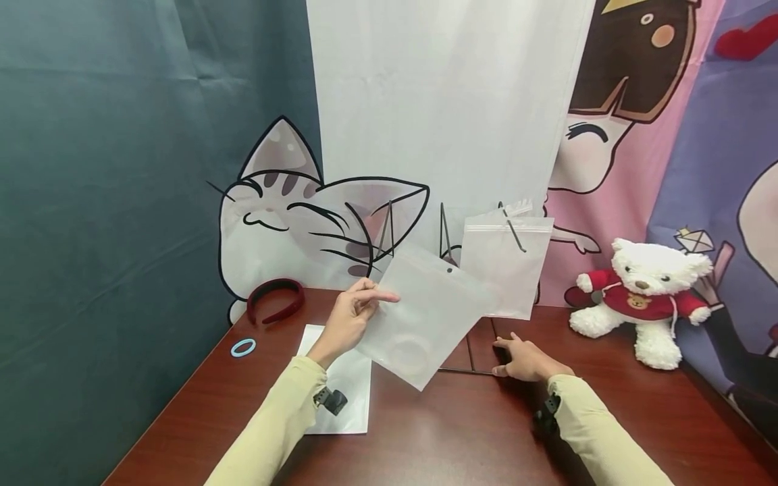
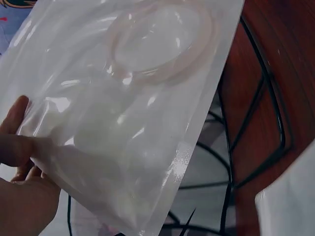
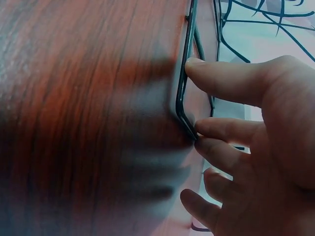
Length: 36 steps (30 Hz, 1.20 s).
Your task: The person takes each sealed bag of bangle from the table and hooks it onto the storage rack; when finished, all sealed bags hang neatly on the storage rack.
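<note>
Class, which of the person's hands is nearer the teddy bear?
Right. The right hand touches the wire rack, left of the teddy bear; the left hand, farther left, holds a translucent bag.

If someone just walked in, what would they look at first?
Probably the fluffy white teddy bear dressed in red, sitting on the table's right side. Next, perhaps the big cloudy pouch held up by the left hand's grip mid-table. The smiling cartoon cat on the backdrop, left of centre, stands out too.
</note>
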Motion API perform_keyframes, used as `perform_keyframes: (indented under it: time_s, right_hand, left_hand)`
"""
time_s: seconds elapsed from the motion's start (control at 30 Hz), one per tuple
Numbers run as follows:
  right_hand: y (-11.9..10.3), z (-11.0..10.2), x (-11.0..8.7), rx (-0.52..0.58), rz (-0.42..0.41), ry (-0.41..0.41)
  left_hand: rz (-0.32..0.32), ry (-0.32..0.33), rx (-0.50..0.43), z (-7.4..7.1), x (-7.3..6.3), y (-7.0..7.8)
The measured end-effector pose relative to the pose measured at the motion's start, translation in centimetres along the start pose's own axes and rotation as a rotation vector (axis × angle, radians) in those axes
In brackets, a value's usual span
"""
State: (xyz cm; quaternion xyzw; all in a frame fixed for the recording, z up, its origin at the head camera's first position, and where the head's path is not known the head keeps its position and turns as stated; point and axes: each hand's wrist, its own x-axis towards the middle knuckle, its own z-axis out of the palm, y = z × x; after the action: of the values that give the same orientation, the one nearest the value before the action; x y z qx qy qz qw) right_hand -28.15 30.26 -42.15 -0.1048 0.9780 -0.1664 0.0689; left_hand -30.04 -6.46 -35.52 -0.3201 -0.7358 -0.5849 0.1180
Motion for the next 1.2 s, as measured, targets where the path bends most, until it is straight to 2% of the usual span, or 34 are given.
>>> perform_keyframes:
  time_s: [0.17,0.33,0.73,1.2]
  right_hand:
    - [0.0,0.0,0.2,-0.011,-0.001,-0.003]
    - [0.1,-0.2,0.3,-0.003,0.000,0.009]
    - [0.3,-0.1,0.4,0.006,0.014,0.002]
    - [0.4,0.0,0.4,0.011,0.008,0.016]
  left_hand:
    - [-0.043,0.030,-0.054,0.7,0.3,-0.1]
    - [-0.050,0.044,-0.082,1.3,0.5,-0.1]
    - [-0.052,0.054,-0.031,2.3,0.9,-0.1]
    - [-0.088,0.072,-0.061,2.7,0.9,-0.5]
